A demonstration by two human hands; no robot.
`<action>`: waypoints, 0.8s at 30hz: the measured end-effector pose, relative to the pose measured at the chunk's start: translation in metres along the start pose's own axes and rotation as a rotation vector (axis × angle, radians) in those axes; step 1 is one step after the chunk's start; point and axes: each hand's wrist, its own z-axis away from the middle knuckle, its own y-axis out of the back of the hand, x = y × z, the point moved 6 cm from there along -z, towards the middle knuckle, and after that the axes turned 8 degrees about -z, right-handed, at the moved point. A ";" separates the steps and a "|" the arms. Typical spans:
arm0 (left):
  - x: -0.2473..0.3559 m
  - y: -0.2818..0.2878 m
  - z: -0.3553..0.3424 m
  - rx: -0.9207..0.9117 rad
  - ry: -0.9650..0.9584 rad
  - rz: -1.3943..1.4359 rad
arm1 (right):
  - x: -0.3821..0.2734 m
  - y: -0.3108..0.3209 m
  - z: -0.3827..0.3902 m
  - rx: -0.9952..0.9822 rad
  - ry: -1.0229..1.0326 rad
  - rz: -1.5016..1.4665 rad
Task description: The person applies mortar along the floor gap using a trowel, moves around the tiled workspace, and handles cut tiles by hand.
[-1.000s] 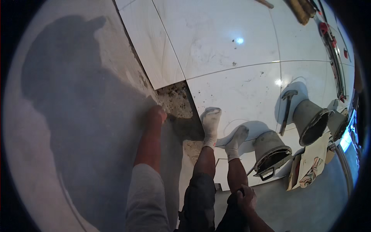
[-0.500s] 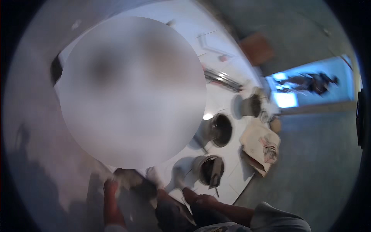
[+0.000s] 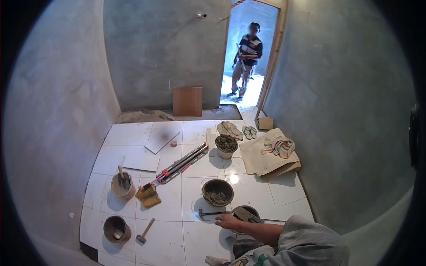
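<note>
Obs: only one hand in view, the right hand (image 3: 226,220), at the end of a bare forearm that comes in from the lower edge. I read it as the right, though with low confidence. It lies low on the white tiled floor (image 3: 168,244), at the handle end of a dark-headed metal hammer (image 3: 208,213) that lies flat, head toward 9 o'clock.

Grip: fingers are curled downward over the handle end. I cannot tell whether they have closed on it or only rest there. Left hand is out of frame.

Around it: a mortar-caked round bucket (image 3: 248,212) sits just beside the hand at 2 o'clock. A black round bowl of grey mortar (image 3: 217,191) is near at 12 o'clock. A long red-and-silver tile cutter (image 3: 179,166) lies well apart at 11 o'clock.

Handling judgement: the hammer is stiff and head-heavy. The handle is likely gritty with dried mortar, so slip is unlikely. It is best taken mid-handle, since a hold at the far end would let the head swing. The glazed tile beneath is brittle, so lift the hammer clear rather than drag it.

Background: a person stands in the doorway (image 3: 246,55) at 12 o'clock.
</note>
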 end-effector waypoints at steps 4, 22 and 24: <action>0.032 -0.030 0.077 0.018 -0.205 0.055 | 0.018 0.016 0.013 -0.016 -0.047 0.051; 0.018 -0.092 -0.032 -0.085 -0.379 0.030 | 0.225 0.144 0.021 -0.005 -0.262 0.231; 0.078 -0.184 0.016 -0.051 -0.364 -0.030 | 0.243 0.164 0.033 -0.029 -0.248 0.282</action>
